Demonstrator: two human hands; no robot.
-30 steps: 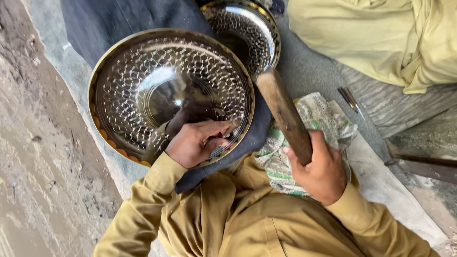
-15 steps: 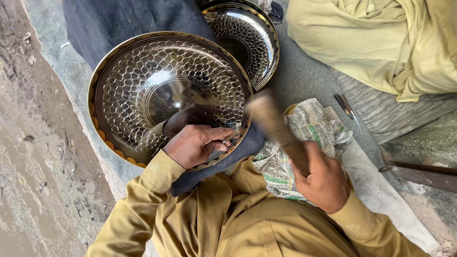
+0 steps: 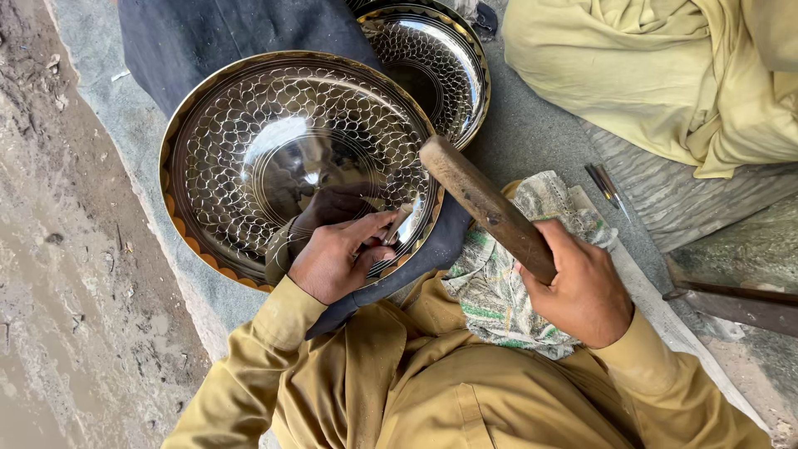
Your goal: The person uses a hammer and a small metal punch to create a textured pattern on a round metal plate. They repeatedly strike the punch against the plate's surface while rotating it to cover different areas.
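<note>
now your left hand [image 3: 337, 258] pinches a small punch [image 3: 397, 226] against the big patterned metal tray's [image 3: 249, 141] near rim (over dark cloth), while your right hand [image 3: 582, 287] grips a wooden mallet [image 3: 482, 204] just above it.

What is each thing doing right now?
Left hand: pinching a small metal punch against the tray.
Right hand: gripping the wooden mallet, raised.
Big patterned tray: lying on dark cloth.
Second tray: partly tucked behind the first.
Striped rag: crumpled.
</note>
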